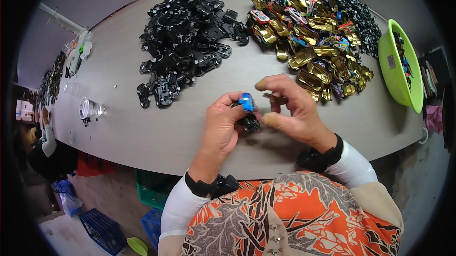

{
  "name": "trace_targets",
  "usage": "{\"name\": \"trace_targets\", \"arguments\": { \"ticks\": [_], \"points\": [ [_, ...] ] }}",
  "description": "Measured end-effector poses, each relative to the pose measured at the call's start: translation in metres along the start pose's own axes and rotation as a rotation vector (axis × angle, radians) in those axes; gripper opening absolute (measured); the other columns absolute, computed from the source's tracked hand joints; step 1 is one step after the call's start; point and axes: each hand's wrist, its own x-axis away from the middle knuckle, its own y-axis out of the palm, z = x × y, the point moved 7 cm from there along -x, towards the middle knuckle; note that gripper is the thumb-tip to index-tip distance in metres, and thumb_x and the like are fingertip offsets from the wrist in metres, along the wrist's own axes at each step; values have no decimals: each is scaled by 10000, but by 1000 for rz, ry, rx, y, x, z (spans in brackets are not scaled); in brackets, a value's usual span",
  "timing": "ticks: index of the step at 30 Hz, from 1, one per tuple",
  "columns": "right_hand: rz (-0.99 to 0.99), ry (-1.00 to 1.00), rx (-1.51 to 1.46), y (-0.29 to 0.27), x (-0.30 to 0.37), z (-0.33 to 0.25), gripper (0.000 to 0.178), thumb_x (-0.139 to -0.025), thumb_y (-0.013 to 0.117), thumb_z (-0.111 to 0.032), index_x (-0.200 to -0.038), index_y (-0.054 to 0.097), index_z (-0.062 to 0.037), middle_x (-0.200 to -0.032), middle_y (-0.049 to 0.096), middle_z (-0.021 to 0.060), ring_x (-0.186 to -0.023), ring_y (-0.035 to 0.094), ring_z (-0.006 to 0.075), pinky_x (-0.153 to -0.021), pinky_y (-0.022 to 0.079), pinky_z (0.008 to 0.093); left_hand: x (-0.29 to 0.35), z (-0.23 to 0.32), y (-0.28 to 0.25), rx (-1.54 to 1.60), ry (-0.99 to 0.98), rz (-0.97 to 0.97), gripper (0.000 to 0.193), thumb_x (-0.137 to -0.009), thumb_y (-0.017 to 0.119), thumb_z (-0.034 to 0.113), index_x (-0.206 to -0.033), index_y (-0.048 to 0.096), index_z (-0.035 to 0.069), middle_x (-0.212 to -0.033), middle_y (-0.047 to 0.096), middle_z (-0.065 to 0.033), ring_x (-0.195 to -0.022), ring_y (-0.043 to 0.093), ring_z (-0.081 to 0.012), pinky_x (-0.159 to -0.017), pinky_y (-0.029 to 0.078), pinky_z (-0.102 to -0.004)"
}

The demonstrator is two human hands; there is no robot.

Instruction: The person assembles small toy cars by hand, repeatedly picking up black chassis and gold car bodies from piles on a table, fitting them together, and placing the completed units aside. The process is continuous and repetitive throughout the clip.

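My left hand [219, 125] is closed round a small toy car, its thumb and fingers on a bright blue part [247, 102] and a black car base [250, 123] below it. Whether the two parts are joined I cannot tell. Just to the right, my right hand [300, 112] hovers with fingers spread and curved towards the car; tan coverings wrap some of its fingertips. Beyond my left hand lies a heap of black toy car bases [185, 37]. A pile of toy car bodies [313, 42], many gold underneath, spreads beyond my right hand.
Small black-and-clear parts [351, 9] heap along the far right edge. A lime green basin [392, 63] stands at the table's right. A clear cup [91, 109] sits at left. Crates [102, 230] are on the floor; another person's sleeve [49, 142] shows far left.
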Motion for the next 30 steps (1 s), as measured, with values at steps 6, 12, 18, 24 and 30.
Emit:
{"name": "trace_targets", "arguments": {
  "ticks": [6,12,18,24,30],
  "points": [
    [33,65,102,1,2,2,246,-708,639,-3,-937,548,-12,-831,540,17,-667,499,52,-556,427,205,-3,-9,13,-149,108,-19,147,-830,599,18,-973,566,3,-827,627,-60,-729,613,-116,-637,515,-215],
    [100,522,-519,-14,5,34,215,-771,656,-103,-946,550,-38,-798,586,-3,-625,499,28,-501,388,180,-2,-3,16,0,-34,0,396,-843,494,-5,-1229,404,-6,-996,598,-135,-867,626,-171,-717,532,-272],
    [12,728,-803,-8,17,51,206,-797,612,-164,-966,560,-59,-809,610,2,-587,520,43,-455,372,186,3,-3,22,-105,10,-127,567,-809,459,-63,-1347,282,-28,-1152,546,-160,-985,580,-181,-829,516,-316],
    [18,704,-802,-7,13,41,204,-800,607,-147,-972,555,-49,-841,622,14,-606,527,42,-461,385,179,5,5,26,-86,39,-137,540,-806,517,-59,-1314,341,-22,-1153,549,-144,-982,579,-169,-804,533,-313],
    [144,510,-521,-20,13,26,235,-774,645,-43,-987,545,-27,-859,605,5,-677,514,29,-502,388,173,4,9,23,-36,25,-150,497,-795,557,-41,-1266,400,-20,-1129,565,-159,-962,599,-199,-792,551,-326]
  ]
}}
